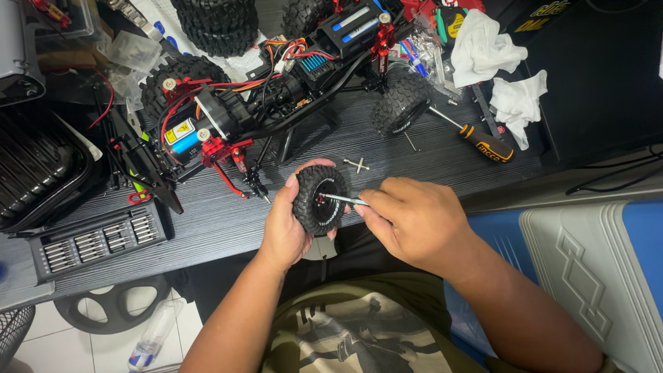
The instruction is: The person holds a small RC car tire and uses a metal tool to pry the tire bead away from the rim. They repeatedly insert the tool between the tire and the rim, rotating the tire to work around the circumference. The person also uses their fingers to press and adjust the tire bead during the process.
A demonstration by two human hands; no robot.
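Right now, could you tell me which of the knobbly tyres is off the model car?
The tyre gripped in the left hand; the others sit on the car or behind it.

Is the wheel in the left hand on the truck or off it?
Off. The left hand holds the wheel clear of the truck, over the desk edge, while the right hand puts a thin tool to its hub.

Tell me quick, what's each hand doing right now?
Left hand: closed around a small black knobby wheel.
Right hand: closed on a thin metal tool, its tip at the wheel's hub.
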